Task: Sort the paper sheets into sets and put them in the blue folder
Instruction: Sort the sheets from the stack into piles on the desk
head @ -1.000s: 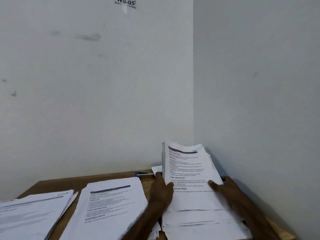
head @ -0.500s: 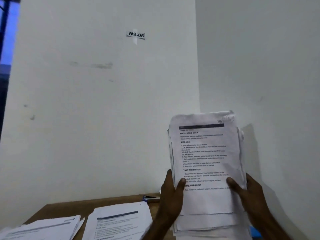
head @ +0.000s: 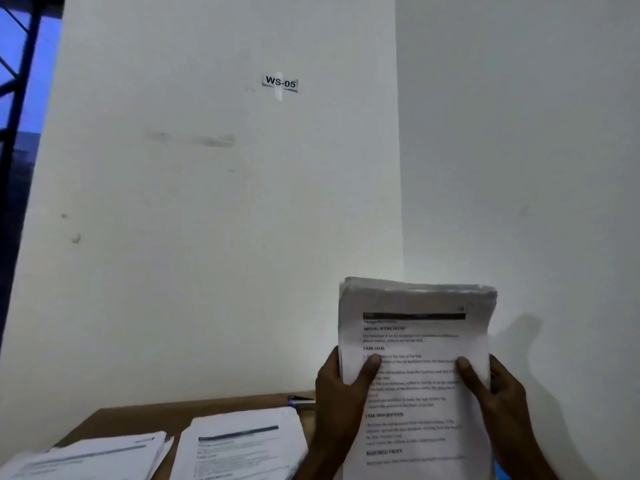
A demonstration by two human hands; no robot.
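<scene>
Wood desk [head: 156,418]; thick rect. paper stack [head: 415,344]

2 white walls meet in a corner [head: 399,168] at 1 o'clock. The left wall [head: 173,271] carries a taped label [head: 280,83], WS-05, at 12 o'clock, grey smudges [head: 211,140] beneath. A blue-lit window [head: 24,64] shows at 10 o'clock; a brown wooden table [head: 138,419] at 7 o'clock.

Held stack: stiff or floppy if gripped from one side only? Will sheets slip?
Probably fairly stiff as a bundle: the stack is thick and stands upright between the left hand and right hand. Sheets likely slide: the top edges look staggered and no clip shows. A one-sided grip would probably let it sag or fan.
</scene>
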